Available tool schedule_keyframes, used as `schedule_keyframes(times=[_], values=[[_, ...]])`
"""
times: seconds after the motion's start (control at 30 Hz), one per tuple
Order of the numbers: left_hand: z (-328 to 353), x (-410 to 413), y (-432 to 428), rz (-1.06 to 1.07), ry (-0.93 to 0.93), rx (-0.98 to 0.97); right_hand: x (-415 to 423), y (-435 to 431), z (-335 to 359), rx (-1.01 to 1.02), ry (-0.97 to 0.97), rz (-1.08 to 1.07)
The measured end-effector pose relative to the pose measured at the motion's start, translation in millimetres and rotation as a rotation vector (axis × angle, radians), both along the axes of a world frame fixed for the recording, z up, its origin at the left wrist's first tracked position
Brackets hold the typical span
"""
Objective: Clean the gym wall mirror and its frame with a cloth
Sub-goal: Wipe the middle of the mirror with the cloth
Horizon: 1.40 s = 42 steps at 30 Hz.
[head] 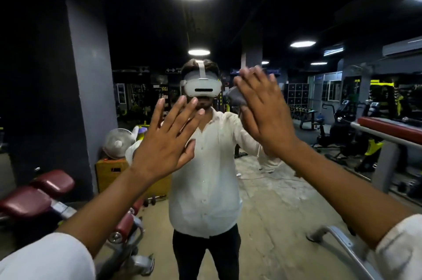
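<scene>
- The mirror (pixel 285 199) fills the view; its frame is out of sight.
- The grey cloth (pixel 236 97) lies on the glass at about 1 o'clock from centre, under the right hand (pixel 265 117).
- That hand's fingers are straight and spread, pressing the cloth rather than curling round it.
- The left hand (pixel 164 142), at 8 o'clock from the cloth, is flat and holds nothing; it seems to touch the glass, though blur leaves doubt.
- To wipe well, use even palm pressure and overlapping strokes, with the bare hand off the glass.

sleeves (pixel 43 259): white, rolled | shirt (pixel 205 188): white, buttoned | trousers (pixel 191 254): black | headset (pixel 202 88): white
</scene>
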<state>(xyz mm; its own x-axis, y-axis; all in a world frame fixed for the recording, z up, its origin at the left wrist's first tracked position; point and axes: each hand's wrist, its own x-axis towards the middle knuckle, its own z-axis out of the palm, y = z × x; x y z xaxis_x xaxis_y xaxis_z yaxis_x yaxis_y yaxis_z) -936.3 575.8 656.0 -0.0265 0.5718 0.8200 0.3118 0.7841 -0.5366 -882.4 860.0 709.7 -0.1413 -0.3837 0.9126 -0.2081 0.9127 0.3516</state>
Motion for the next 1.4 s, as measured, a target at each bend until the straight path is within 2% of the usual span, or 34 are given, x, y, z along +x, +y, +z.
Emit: schedule_keyframes(times=[0.03,0.1,0.23,0.33,0.4,0.5,0.53,0.63,0.7,0.8,0.97,1.1,1.13,1.3,1.37,1.4], values=[[-3.4,1.3,0.9,0.009,-0.006,0.013,1.6,0.0,-5.4,-0.085,0.004,0.015],[-14.3,4.7,5.0,0.028,-0.032,0.027,1.7,-5.1,-35.1,-0.091,-0.026,0.025],[-55.2,11.1,11.8,0.064,-0.115,0.017,-4.2,-14.9,-142.7,0.344,-0.130,0.015],[-78.8,13.6,15.0,0.067,-0.155,0.034,-5.5,-2.8,-170.9,0.644,-0.153,-0.044],[-86.1,14.2,17.1,0.063,-0.164,0.050,-6.6,5.7,-160.7,0.605,-0.105,-0.036],[-93.0,14.2,21.6,0.066,-0.189,0.085,-3.4,8.6,-164.2,0.367,-0.064,-0.026],[-95.2,15.2,23.4,0.071,-0.198,0.101,-2.5,7.3,-178.3,0.344,-0.060,-0.024],[-101.9,19.4,30.3,0.105,-0.213,0.126,0.9,11.3,-237.5,0.536,-0.101,-0.034],[-103.0,21.4,31.5,0.125,-0.222,0.115,1.9,19.9,-250.7,0.662,-0.146,-0.006],[-94.7,27.1,28.5,0.109,-0.217,0.091,1.6,35.5,-209.4,0.766,-0.163,-0.031],[-39.5,33.1,52.1,-0.002,-0.127,0.048,4.2,57.9,-93.9,0.412,-0.087,-0.059],[18.2,32.0,94.7,-0.030,-0.086,0.060,4.7,73.9,-41.8,0.685,-0.076,-0.071],[30.8,31.0,103.2,-0.028,-0.073,0.066,5.4,83.8,-23.2,0.671,-0.052,-0.079],[68.5,26.4,140.9,0.027,-0.026,0.101,16.5,124.0,65.1,0.109,0.056,-0.085],[66.9,26.2,149.1,0.053,-0.030,0.146,17.0,118.4,61.7,-0.028,0.041,-0.068],[64.8,26.3,150.6,0.057,-0.031,0.160,16.5,113.0,51.6,-0.030,0.028,-0.079]])
